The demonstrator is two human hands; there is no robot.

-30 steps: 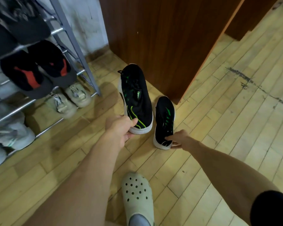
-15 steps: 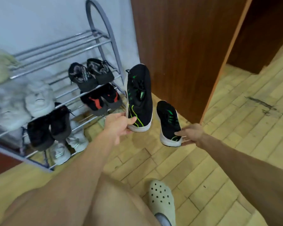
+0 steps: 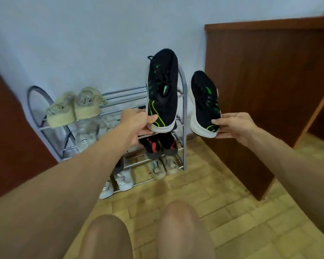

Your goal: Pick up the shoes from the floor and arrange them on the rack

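Left hand (image 3: 137, 122) and right hand (image 3: 232, 128) each pinch a shoe heel; set both toes-first on the rack's (image 3: 184, 101) free right top bars.

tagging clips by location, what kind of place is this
Probably a home entryway or hallway. A metal shoe rack full of shoes stands against a plain wall on a wooden floor, and a person's left hand and right hand each hold a black sneaker.
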